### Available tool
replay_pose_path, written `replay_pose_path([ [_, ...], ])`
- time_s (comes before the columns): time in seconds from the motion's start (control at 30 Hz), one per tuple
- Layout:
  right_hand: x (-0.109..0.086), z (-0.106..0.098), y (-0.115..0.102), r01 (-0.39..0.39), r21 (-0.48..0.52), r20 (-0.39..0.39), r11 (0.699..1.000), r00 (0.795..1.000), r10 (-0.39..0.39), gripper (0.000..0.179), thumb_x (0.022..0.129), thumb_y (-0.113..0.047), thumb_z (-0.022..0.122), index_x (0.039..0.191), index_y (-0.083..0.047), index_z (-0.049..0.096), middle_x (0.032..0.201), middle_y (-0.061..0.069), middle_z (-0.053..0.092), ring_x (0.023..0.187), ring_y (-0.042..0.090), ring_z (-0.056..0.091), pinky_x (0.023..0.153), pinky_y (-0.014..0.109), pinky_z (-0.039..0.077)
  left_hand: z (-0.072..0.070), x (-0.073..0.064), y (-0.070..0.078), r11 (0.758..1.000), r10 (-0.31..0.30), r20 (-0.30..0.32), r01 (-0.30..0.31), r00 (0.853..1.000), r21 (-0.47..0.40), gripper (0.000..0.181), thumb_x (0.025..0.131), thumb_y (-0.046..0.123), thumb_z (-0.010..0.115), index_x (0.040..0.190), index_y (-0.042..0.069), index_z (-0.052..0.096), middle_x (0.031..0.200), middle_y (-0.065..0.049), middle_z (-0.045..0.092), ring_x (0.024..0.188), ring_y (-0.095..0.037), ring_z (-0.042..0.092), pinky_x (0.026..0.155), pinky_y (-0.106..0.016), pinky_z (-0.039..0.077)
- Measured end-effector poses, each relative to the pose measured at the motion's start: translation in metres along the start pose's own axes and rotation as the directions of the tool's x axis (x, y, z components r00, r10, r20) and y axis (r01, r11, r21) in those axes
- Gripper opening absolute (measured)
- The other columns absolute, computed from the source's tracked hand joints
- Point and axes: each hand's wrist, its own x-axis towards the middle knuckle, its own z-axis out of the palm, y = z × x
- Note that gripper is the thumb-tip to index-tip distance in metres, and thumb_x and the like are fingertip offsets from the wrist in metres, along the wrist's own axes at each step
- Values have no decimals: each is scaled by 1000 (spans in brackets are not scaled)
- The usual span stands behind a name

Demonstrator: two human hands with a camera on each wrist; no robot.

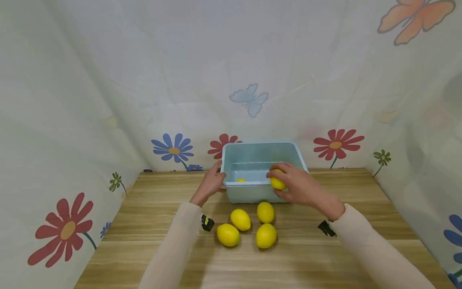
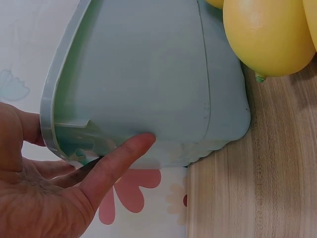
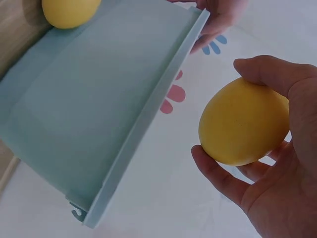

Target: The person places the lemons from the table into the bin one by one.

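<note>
A light blue-green plastic bin (image 1: 249, 194) stands at the back of the table. My left hand (image 1: 210, 182) holds its left end; in the left wrist view the thumb (image 2: 119, 161) lies against the front wall and other fingers go behind the corner. A yellow lemon (image 1: 278, 183) is gripped by my right hand (image 1: 294, 184) over the front right rim. The right wrist view shows this held lemon (image 3: 242, 124) between thumb and fingers, clear of the bin wall. Inside the bin, the top of another lemon (image 1: 240, 180) shows.
Several lemons lie on the wooden table (image 1: 306, 257) in front of the bin, the nearest-left one (image 1: 228, 235) close to my left sleeve. A curtain (image 1: 195, 80) printed with flowers and butterflies rises behind the table and at both sides.
</note>
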Motion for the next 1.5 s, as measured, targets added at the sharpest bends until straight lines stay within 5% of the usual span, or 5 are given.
replay_pose_path([
  [0.87,38,-19,21,-92,16,61,996,994,91,36,85,-21,75,119,-15,64,125,8,59,114,31,55,91,47,56,1,-2,-2,1000,6,8,-6,1000,-7,61,101,24,43,157,22,21,157,-17,34,124,-43,55,69,-42,62],
  [1.5,69,-20,43,-191,24,173,981,967,184,40,84,-18,74,122,-14,64,129,13,59,112,32,56,97,47,54,-1,0,-1,1000,5,11,-5,1000,2,61,101,25,43,157,22,21,157,-17,34,123,-41,56,69,-42,62],
])
